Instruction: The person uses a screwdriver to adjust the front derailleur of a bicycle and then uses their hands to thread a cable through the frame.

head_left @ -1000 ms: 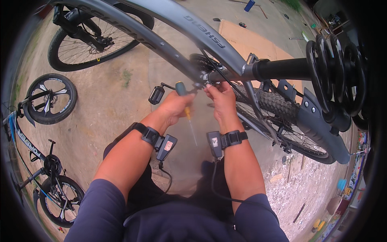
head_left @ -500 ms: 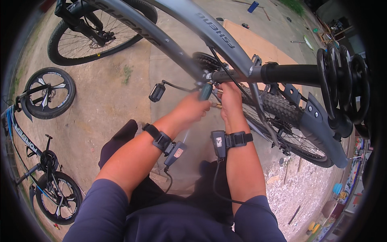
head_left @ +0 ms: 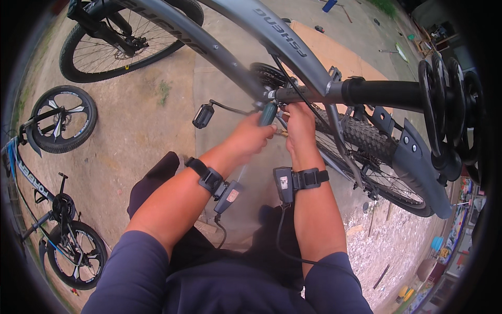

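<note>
Left hand: your left hand (head_left: 253,137) is curled firmly round the green screwdriver handle (head_left: 268,114), its butt up near the frame; the shaft is too blurred to follow.
Right hand: your right hand (head_left: 300,125) reaches up at the lower frame joint (head_left: 267,95); its fingertips are hidden, so you cannot tell how far they close or what they grip.
Grey bicycle: its frame (head_left: 287,39) stands before you, the joint at twelve o'clock.
Fitted: front wheel (head_left: 140,44) at ten, rear wheel (head_left: 366,138) at four, pedal (head_left: 203,116) at nine; all look in place.
Left over: work at the joint seems unfinished; the fastening itself doesn't show.
</note>
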`<state>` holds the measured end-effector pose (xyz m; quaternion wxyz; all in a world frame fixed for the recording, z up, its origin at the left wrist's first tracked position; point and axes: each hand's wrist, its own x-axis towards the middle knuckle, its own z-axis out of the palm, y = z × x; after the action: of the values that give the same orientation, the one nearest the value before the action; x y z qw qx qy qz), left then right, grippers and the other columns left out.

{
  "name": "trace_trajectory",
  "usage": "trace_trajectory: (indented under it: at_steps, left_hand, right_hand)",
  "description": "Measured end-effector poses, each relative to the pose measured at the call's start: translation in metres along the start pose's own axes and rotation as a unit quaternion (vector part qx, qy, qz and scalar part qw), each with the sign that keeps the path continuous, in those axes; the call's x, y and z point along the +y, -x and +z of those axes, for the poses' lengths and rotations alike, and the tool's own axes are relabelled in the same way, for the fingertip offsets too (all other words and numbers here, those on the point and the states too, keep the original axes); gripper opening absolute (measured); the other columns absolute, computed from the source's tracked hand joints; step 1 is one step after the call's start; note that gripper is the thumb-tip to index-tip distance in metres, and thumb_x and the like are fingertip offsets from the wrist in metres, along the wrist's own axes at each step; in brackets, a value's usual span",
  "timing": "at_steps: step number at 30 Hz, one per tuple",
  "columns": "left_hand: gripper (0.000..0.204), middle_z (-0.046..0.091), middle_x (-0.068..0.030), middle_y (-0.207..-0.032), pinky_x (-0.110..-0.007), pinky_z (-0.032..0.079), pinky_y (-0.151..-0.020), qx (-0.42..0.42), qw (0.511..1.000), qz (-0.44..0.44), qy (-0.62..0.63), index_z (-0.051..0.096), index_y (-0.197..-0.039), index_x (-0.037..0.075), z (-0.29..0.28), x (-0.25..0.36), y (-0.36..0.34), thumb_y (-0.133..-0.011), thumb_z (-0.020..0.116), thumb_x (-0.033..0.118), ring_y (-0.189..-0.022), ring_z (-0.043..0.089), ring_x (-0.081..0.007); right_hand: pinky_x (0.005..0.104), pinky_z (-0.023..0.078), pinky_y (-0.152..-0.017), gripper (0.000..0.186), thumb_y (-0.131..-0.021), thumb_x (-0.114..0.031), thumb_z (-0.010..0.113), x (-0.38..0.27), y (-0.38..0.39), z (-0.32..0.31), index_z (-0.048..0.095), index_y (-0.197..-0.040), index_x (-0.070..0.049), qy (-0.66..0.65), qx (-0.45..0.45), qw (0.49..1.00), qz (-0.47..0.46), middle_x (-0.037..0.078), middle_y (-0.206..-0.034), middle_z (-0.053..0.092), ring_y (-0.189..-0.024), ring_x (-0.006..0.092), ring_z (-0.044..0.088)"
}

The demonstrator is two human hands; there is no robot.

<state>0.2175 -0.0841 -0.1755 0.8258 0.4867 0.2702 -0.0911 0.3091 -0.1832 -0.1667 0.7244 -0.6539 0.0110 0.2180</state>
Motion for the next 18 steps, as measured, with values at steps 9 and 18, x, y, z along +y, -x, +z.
trace_trajectory:
  at_steps: [9, 18]
  left_hand:
    - [0.034, 0.053, -0.0003, -0.083, -0.02, 0.028, -0.041, 0.047, 0.999, -0.026, 0.007, 0.049, -0.119, 0.003, -0.007, 0.001, -0.009, -0.09, 0.064, 0.013, -0.054, 0.041, -0.0033]
    - [0.035, 0.054, -0.0006, -0.084, -0.022, 0.033, -0.044, 0.109, 0.99, 0.071, 0.047, 0.049, -0.116, 0.003, 0.001, 0.01, -0.015, -0.087, 0.067, 0.012, -0.058, 0.046, -0.0064]
  right_hand:
    - [0.0294, 0.043, -0.081, 0.028, -0.089, -0.007, 0.049, 0.016, -0.013, -0.007, 0.067, -0.11, -0.004, 0.041, 0.019, 0.999, -0.012, 0.003, -0.102, 0.064, -0.094, 0.0138, 0.058]
    - [0.0285, 0.048, -0.079, 0.024, -0.091, -0.003, 0.053, 0.018, -0.015, -0.007, 0.066, -0.112, -0.004, 0.03, -0.01, 0.999, -0.024, 0.004, -0.105, 0.065, -0.092, 0.0133, 0.059]
